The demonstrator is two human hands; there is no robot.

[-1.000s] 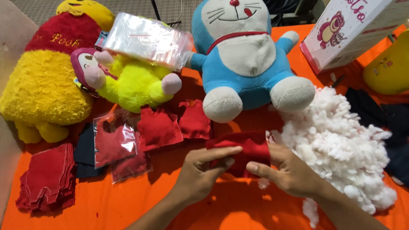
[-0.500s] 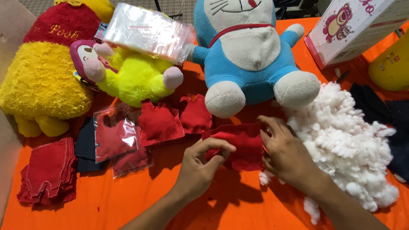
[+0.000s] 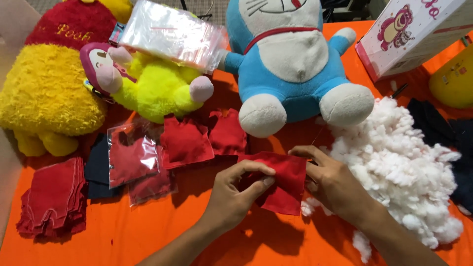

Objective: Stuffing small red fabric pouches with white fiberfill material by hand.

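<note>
- Pinching a red felt piece (image 3: 286, 182) between them, both hands work low in the view: the left hand (image 3: 231, 197) clenches its fingers (image 3: 258, 184) on the piece's left edge, thumb over the top, while the right hand (image 3: 335, 184) grasps the right edge, forefinger lying along the upper rim.
- The felt piece is held just above the orange desk (image 3: 148, 231), between the hands and in front of the blue plush; its long axis runs from upper left to lower right, the lower corner pointing toward the person.
- It looks like soft, matte, deep-red cloth, roughly rectangular, slightly creased where the fingers press it.
- Just right of the right hand lies a heap of white stuffing (image 3: 404, 167), with a few loose tufts near the wrist.
- At the left edge sits a stack of red cloth (image 3: 54, 197); beside it are clear bags (image 3: 133, 157) holding red pieces, over a dark cloth (image 3: 96, 165).
- Beyond the hands lie two loose red shapes (image 3: 185, 140).
- Farther back stand the blue plush (image 3: 290, 64), a yellow-green plush (image 3: 157, 86) with a clear bag on top, and a big yellow plush (image 3: 49, 83) in a red top.
- At the far right are a white box (image 3: 414, 34) and a yellow object (image 3: 456, 81).
</note>
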